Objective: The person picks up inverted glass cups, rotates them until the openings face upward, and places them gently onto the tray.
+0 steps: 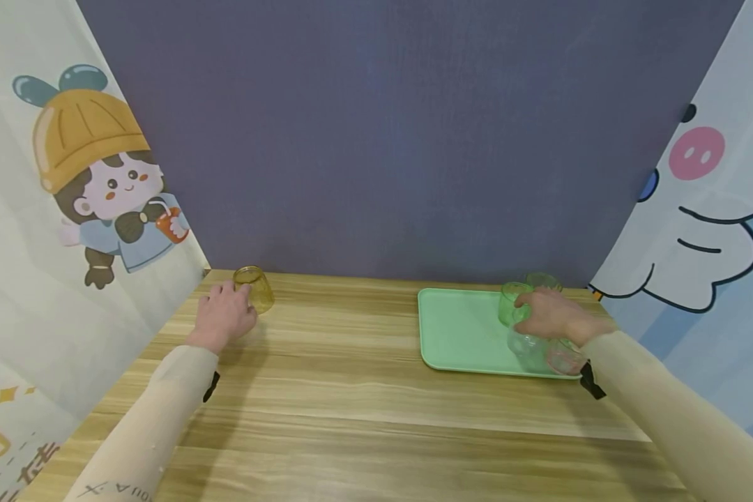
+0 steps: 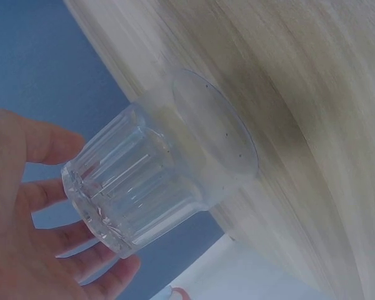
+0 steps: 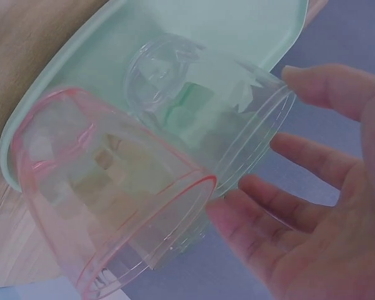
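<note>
At the table's back left, an amber glass tumbler [image 1: 261, 293] stands upside down, looking nearly colourless in the left wrist view. My left hand [image 1: 224, 315] is at its raised base, fingers spread and loosely bent around the base edge; firm contact is not clear. On the right, my right hand [image 1: 555, 314] hovers at the rim of an upright clear glass [image 3: 200, 103], its thumb and fingers parted around that rim. Beside the clear glass stands a pink-tinted glass [image 3: 112, 187]. Two green glasses, one nearer [image 1: 508, 305] and one behind [image 1: 544, 280], are partly hidden by the hand.
A mint-green tray [image 1: 461, 331] lies under the right-hand glasses, near the table's back right. The wood-grain table [image 1: 345, 390] spreads between the hands. A dark upright panel [image 1: 383, 139] borders the back, with printed curtains [image 1: 25, 279] at both sides.
</note>
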Tool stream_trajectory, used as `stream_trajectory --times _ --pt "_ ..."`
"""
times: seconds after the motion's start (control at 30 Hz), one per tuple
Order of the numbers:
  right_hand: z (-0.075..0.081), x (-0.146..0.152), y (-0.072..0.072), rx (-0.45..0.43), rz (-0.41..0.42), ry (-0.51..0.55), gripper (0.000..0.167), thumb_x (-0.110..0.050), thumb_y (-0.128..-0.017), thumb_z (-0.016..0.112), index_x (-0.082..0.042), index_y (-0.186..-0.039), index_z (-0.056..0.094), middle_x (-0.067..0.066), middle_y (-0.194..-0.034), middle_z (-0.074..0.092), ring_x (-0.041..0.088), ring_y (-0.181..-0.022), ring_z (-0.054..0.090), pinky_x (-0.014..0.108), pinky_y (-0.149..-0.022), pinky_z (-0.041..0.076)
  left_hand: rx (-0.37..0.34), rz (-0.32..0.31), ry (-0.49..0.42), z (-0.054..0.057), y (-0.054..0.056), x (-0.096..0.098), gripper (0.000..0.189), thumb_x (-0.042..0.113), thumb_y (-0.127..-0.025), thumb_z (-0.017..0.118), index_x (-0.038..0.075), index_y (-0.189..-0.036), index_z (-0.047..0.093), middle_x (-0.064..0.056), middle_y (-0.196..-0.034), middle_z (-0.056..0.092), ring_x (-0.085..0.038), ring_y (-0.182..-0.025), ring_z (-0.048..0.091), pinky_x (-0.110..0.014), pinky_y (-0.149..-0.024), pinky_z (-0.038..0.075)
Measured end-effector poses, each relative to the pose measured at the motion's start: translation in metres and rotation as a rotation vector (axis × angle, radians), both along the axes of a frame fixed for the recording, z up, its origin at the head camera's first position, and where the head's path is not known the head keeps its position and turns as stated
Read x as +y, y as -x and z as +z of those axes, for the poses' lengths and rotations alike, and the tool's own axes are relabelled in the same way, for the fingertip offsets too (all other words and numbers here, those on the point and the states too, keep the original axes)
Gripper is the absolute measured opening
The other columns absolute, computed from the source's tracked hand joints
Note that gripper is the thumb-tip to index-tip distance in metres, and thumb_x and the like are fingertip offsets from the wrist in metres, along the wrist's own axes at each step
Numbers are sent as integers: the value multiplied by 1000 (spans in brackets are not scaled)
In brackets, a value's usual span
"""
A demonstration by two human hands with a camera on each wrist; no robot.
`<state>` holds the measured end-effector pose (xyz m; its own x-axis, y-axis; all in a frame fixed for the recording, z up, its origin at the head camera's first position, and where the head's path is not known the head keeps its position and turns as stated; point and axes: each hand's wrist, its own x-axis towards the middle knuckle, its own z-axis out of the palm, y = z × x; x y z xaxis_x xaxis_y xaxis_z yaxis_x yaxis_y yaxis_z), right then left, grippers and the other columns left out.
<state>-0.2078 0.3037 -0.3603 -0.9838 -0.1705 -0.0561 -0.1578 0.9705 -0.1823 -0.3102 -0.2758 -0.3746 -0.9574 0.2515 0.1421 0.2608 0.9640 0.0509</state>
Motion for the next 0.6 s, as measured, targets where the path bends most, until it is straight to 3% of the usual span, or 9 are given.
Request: stream_trajectory --times 0.6 --pt "1 1 -1 -24 12 -1 57 -29 -86 72 7 -130 62 30 -128 62 64 -133 33 71 -102 37 -4 13 -26 3 -2 -3 54 19 -96 47 -3 -145 46 -40 -136 44 -61 -127 36 -73 -99 34"
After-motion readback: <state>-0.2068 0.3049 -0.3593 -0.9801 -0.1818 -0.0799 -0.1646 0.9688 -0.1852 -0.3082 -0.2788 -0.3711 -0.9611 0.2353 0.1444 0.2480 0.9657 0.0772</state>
